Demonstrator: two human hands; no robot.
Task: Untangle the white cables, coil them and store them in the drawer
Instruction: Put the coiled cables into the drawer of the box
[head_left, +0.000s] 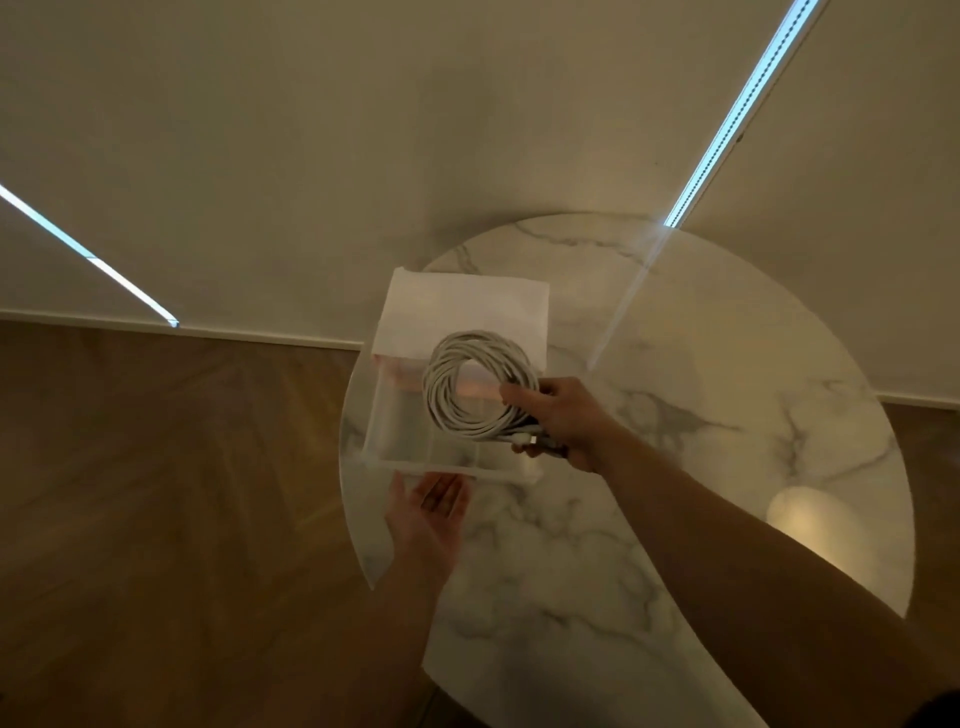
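A coiled white cable hangs over the pulled-out translucent drawer. My right hand grips the coil at its right side, where the cable ends stick out by my fingers. The drawer juts from a small white storage box standing at the left edge of the round table. My left hand is palm up with fingers relaxed, its fingertips at the drawer's front edge; I cannot tell whether they touch it. Some faint shapes lie inside the drawer, too dim to make out.
The round white marble table fills the middle and right of the view. Wooden floor lies to the left, past the table's edge. A pale wall with bright light strips stands behind. The room is dim.
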